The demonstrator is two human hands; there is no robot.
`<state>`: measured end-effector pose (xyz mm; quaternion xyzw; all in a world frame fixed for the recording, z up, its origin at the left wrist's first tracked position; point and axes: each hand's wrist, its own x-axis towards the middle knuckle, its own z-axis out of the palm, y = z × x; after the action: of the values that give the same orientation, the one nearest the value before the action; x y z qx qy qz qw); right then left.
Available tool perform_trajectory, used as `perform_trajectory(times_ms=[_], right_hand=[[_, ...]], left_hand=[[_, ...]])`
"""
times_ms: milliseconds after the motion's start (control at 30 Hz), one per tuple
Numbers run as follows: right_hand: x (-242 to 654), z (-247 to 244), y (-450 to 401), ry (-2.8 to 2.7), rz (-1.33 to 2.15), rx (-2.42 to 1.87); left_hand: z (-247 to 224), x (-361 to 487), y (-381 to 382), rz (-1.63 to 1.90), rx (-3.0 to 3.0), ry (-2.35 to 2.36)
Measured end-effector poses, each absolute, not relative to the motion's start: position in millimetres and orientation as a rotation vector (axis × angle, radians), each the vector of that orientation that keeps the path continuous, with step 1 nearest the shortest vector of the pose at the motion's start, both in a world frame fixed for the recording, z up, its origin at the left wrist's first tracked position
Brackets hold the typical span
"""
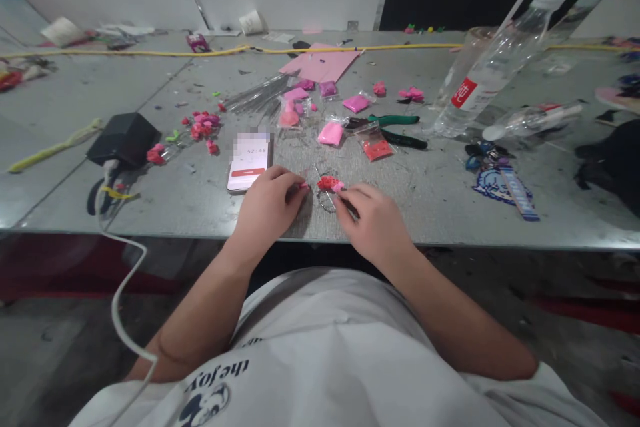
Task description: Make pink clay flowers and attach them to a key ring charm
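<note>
My left hand [273, 203] rests at the table's front edge, thumb and forefinger pinched together on a small bit of pink clay [304, 185]. To its right, a thin wire ring [327, 205] lies on the table with red and pink clay [327, 183] on it. My right hand [373, 217] is closed, its fingertips at the pink end of that clay. Just beyond the hands are a bag of pink clay [331, 133] and a bag of red clay [377, 149]. A phone [249, 163] with a timer on its screen lies beside my left hand.
Green-handled pliers [400, 120] lie past the clay bags. Clear plastic bottles [480, 90] stand and lie at right, near a keychain [505, 190]. On the left are pink clay flowers [204, 123] and a black charger [125, 139] with a white cable [120, 287]. Thin wires [257, 95] lie behind.
</note>
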<state>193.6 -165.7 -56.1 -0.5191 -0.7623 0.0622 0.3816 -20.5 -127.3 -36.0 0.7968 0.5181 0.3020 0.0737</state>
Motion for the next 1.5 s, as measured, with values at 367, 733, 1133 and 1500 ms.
perform_trajectory(times_ms=[367,733,1133,1500], right_hand=[[194.3,-38.0,-154.9,-1.742,0.47,-0.983],[193.5,-42.9,-152.9,-1.769,0.375,-0.911],[197.0,-46.6,-153.0,-1.856,0.511,-0.901],[203.4,-55.9,-150.1,-1.431,0.841,-1.064]], left_hand=[[-34.1,5.7,-144.0,1.263,1.61,1.001],[-44.8,1.0,-140.9,1.311,1.841,0.982],[-43.8,-1.0,-144.3,1.229,1.815,0.923],[-43.6,-8.6,-142.9,1.268,2.189,1.354]])
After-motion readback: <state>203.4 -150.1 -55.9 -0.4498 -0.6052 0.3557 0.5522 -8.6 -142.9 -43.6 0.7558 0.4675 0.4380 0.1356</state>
